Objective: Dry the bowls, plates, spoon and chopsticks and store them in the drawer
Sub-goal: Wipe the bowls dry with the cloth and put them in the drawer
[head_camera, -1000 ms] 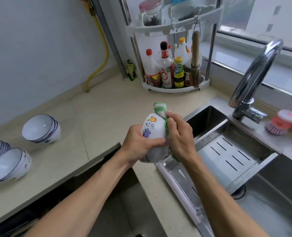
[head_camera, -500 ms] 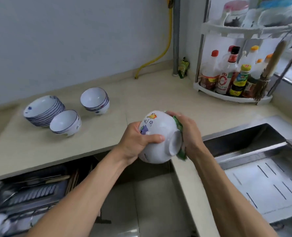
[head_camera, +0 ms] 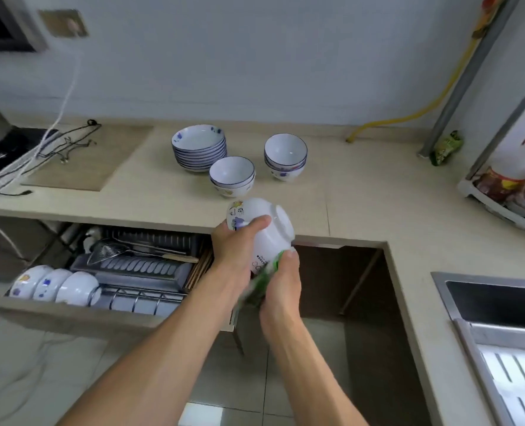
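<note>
With your left hand (head_camera: pixel 235 247) wrapped around the white cartoon-print bowl (head_camera: pixel 262 232), thumb across its side, the bowl sits tipped with its foot ring facing up-right. Your right hand (head_camera: pixel 281 287) is closed on a green cloth (head_camera: pixel 262 279), pressing it against the bowl's lower side. Both hands hover past the counter edge (head_camera: pixel 163 216). Beyond your hands: a plate stack (head_camera: pixel 198 147) and two bowl stacks (head_camera: pixel 232 176) (head_camera: pixel 285 156) on the counter. Left of and below your left hand, the open drawer (head_camera: pixel 101 315) holds three bowls (head_camera: pixel 55 285) on edge in a wire rack, plus a strainer (head_camera: pixel 107 252). Sink (head_camera: pixel 497 305) is off to your right.
</note>
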A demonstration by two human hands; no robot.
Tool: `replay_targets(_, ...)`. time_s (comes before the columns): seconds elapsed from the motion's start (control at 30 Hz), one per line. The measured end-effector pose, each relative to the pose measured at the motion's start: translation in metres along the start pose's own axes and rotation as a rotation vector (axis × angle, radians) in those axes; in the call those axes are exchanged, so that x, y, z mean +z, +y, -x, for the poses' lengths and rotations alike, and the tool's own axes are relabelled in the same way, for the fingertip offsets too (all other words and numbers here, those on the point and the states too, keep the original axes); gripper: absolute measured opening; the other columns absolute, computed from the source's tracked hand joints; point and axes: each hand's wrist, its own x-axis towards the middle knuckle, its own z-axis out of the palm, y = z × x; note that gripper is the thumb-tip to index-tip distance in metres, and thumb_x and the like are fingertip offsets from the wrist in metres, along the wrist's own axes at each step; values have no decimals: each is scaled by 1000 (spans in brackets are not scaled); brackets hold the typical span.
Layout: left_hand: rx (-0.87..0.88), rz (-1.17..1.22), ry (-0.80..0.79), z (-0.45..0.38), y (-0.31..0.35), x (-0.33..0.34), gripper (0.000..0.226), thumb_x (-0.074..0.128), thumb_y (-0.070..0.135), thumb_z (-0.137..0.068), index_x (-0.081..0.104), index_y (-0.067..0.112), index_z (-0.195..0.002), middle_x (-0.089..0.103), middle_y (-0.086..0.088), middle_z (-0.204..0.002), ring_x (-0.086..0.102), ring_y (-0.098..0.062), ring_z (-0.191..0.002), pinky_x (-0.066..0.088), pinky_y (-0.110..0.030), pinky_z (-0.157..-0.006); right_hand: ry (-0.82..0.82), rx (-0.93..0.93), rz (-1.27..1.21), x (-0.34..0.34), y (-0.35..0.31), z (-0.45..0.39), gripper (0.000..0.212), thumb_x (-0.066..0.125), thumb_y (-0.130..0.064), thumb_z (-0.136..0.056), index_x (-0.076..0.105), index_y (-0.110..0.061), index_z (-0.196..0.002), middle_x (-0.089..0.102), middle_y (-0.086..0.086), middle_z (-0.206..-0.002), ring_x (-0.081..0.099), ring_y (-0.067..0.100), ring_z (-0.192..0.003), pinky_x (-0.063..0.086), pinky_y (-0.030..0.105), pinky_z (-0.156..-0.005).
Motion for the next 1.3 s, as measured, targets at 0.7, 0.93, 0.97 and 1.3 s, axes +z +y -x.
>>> replay_targets(0.7, -110, -424, 71, -97, 42, -220, 27, 83, 3, -67, 75, 9, -92, 77, -9, -90, 72, -26, -86, 56, -37, -78, -646, -441, 871, 188, 89, -90, 37, 38, -43, -99, 71, -30, -107, 71, -12, -106, 65, 12, -96, 51, 40, -87)
replay_targets(0.93, -197, -412, 287, -130, 57, -284, 36, 88, 16, -59, 74, 12, -92, 77, -6, -87, 70, -33, -90, 55, -38, -74, -577, -127, 867, 228, 148, -127, 35, 37, -25, -105, 70, -16, -97, 69, 3, -97, 63, 18, -91, 50, 31, -80)
replay_targets(0.97, -202, -405, 319, -138, 60, -292, 32, 88, 13, -64, 73, 13, -92, 76, -6, -87, 70, -32, -89, 55, -35, -71, -578, -141, 924, 232, 153, -131, 35, 37, -23, -107, 68, -11, -100, 67, 3, -94, 60, 11, -84, 47, 24, -73)
replay_targets(1.3, -339, -565, 239, -261, 55, -396, 26, 84, 13, -74, 69, 15, -94, 72, -8, -100, 65, -24, -86, 50, -29, -67, -349, -162, 1242, 269, 197, -158, 32, 44, -27, -106, 59, -9, -128, 60, 1, -101, 59, 10, -76, 34, 5, -49)
